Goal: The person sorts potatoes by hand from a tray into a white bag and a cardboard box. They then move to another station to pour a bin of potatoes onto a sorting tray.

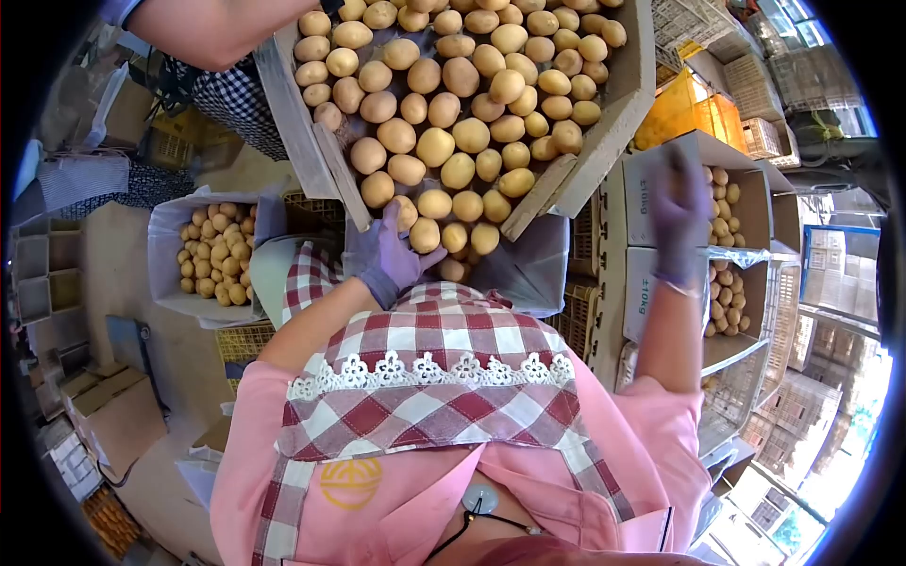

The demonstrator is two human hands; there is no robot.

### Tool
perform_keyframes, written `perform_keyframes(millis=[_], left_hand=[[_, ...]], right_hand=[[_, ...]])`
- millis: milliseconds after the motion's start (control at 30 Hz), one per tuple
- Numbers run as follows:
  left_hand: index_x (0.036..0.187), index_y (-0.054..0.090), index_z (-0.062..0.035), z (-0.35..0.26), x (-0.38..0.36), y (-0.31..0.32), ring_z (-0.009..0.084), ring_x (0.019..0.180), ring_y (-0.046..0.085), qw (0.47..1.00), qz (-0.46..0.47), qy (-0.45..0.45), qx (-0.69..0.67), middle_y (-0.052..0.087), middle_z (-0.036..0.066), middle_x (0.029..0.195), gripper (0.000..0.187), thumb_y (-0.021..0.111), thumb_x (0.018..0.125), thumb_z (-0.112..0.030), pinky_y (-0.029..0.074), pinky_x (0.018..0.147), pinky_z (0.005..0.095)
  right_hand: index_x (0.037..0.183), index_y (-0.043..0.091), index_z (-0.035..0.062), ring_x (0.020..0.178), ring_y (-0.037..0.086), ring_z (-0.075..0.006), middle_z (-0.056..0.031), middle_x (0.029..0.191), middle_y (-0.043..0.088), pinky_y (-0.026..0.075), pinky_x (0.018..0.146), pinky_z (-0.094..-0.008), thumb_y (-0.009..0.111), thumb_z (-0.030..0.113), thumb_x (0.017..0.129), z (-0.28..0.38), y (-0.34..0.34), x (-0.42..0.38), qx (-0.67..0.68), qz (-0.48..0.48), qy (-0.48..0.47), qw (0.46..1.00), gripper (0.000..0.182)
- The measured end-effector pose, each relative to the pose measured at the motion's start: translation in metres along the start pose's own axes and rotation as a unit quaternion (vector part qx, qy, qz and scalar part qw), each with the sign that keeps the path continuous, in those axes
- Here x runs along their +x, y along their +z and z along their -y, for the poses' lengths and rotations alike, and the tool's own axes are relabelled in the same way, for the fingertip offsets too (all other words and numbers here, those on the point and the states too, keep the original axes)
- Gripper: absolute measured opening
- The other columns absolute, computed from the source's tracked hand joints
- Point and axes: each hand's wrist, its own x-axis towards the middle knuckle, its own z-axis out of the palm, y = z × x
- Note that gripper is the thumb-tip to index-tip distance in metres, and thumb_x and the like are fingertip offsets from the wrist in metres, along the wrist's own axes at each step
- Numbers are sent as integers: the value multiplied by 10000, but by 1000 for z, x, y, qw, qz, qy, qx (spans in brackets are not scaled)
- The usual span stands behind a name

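Many round yellow-brown potatoes [436, 147] lie on a sloping wooden chute [604, 141] in front of me. My left hand [394, 253], in a purple glove, is at the chute's lower left edge, fingers apart and touching the lowest potatoes. Below the mouth of the chute is a lined box [528, 274] with a few potatoes in it. Over on the right, my right hand [681, 203], also gloved, is raised beside the white cartons; motion blur hides its fingers and anything in them.
A lined box of potatoes [219, 253] stands at the left. White cartons [651, 203] holding potatoes line the right side, near orange bags [694, 108] and stacked crates [793, 396]. Another person's arm [212, 28] reaches in at the upper left. A brown carton [118, 415] sits lower left.
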Motion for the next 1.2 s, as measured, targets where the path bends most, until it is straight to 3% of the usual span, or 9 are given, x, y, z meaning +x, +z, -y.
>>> perform_keyframes(millis=[167,400,567,767,900,967,1033,1133,1200], left_hand=[[1407,298,-236,2,2,8,303,1332,334,999,0,-3,-45,301,46,1449,657,530,893,-573,438,969,581],[1431,303,-194,1,4,8,289,1264,434,998,-30,-48,30,403,64,1389,665,506,912,-556,403,999,536],[1394,390,-163,3,22,-59,326,1194,466,930,92,50,353,368,75,1400,610,573,890,-456,358,1019,544],[1460,220,-264,-16,-1,-3,426,1296,377,993,10,-85,-79,258,118,1497,769,478,860,-671,375,1008,608],[1465,211,-147,-10,-1,1,393,1346,323,998,-6,-47,-30,303,147,1470,878,506,841,-690,345,1044,608],[1421,305,-119,-11,-2,4,354,1338,347,999,-25,-47,1,342,144,1447,761,516,874,-604,338,1036,616],[1381,377,-112,-6,18,-29,341,1323,366,997,9,-58,56,364,140,1436,665,523,893,-539,336,1024,624],[1286,492,-125,1,26,-65,335,1276,409,938,154,80,298,462,116,1360,500,574,890,-419,331,993,650],[1326,444,-160,-12,3,-27,341,1288,401,998,32,-55,25,423,114,1396,558,592,878,-458,314,1004,667]], right_hand=[[1251,551,-12,1180,537,-346,-199,1234,583,442,992,-402,703,186,805,-107,-152,-45,-483,-43,270,832,511],[1092,638,77,893,657,-303,-120,1028,674,525,784,-380,661,67,754,46,99,5,60,115,-185,974,338],[1061,571,77,861,677,-324,-156,955,687,540,709,-408,561,156,855,133,242,9,-143,469,-44,870,221],[1176,561,18,881,678,-319,-194,1006,670,529,755,-440,621,211,788,112,223,23,63,455,40,887,437],[1301,480,-7,750,633,-186,-112,906,617,526,660,-291,534,113,855,74,148,8,543,345,411,646,465],[1319,444,11,856,656,-222,-145,1070,621,553,727,-301,537,199,917,73,103,10,597,211,429,645,453],[1236,499,34,938,645,-206,-119,1089,629,551,757,-294,582,281,905,17,92,20,171,276,-25,945,421],[918,693,33,951,654,-218,-70,991,677,543,769,-340,630,280,852,32,84,62,240,305,329,861,263],[949,709,63,964,659,-239,-76,1010,683,538,753,-369,607,237,860,53,109,63,-130,458,131,870,221]])
